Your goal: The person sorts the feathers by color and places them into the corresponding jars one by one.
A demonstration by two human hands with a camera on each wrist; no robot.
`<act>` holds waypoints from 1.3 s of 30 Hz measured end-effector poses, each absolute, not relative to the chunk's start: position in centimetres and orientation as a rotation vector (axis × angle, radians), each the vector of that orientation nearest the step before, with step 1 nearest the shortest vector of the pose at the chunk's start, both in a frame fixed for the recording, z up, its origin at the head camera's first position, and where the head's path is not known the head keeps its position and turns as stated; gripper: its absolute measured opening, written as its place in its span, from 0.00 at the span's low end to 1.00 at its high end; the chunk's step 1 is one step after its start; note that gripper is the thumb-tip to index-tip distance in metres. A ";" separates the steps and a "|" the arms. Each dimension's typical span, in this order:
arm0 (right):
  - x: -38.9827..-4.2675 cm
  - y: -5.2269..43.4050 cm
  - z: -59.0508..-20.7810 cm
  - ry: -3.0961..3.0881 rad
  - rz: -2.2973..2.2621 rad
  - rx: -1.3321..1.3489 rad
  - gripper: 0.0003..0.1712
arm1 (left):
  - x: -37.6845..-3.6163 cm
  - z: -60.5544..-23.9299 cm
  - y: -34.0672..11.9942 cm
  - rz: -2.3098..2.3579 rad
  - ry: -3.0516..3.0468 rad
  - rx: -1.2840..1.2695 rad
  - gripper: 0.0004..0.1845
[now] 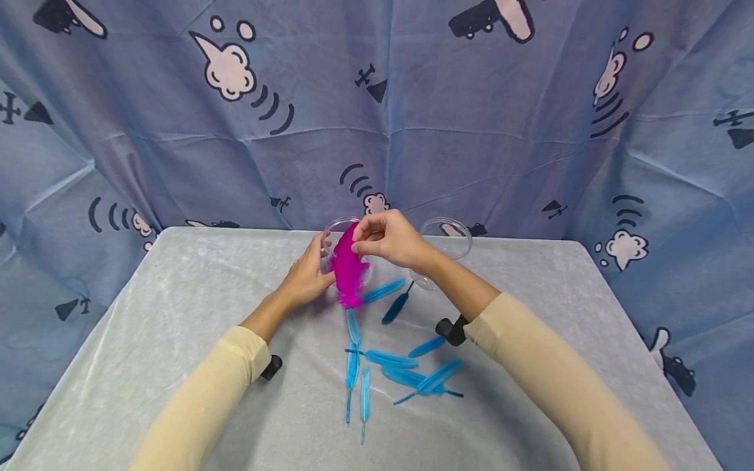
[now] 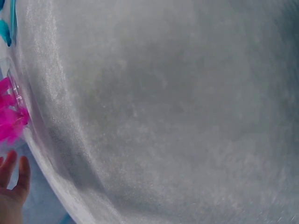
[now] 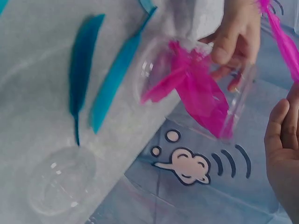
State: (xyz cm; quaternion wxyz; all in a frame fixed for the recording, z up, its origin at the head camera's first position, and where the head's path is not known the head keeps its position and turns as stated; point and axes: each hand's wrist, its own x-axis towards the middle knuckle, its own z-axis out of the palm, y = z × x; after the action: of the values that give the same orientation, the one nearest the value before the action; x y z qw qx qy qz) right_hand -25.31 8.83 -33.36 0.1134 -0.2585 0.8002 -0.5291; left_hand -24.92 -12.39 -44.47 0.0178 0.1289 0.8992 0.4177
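Note:
My left hand grips a clear plastic cup from its left side, thumb and fingers around the wall. Pink feathers lie inside that cup, showing through its side in the right wrist view. Between thumb and fingertips, my right hand pinches another pink feather. In the head view this feather hangs in front of the cup and covers much of it. The left wrist view catches only a few fingers below the pink feathers at its left edge.
A second clear cup stands to the right, partly behind the right forearm. Several light blue feathers and a dark blue feather lie scattered on the grey-white table. A patterned blue curtain hangs behind the table's far edge.

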 end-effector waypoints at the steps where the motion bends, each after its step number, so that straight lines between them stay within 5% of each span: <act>1: -25.4 8.9 -33.1 2.346 -1.567 -0.758 0.04 | -24.9 -44.4 -12.4 1.296 2.787 0.395 0.45; 19: -27.6 9.4 -30.4 2.436 -1.795 -0.625 0.03 | -24.6 -44.2 -12.3 1.297 2.761 0.322 0.53; 39: -28.6 8.3 -31.7 2.642 -1.845 -0.442 0.05 | -24.6 -44.5 -12.4 1.308 2.746 0.315 0.54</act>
State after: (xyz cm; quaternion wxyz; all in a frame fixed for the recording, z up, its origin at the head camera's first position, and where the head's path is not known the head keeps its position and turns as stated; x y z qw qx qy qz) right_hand -28.65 8.29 -31.70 -0.0553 -0.1358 0.8110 -0.5664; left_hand -24.64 -12.43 -44.49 0.0418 0.1029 0.8972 0.4274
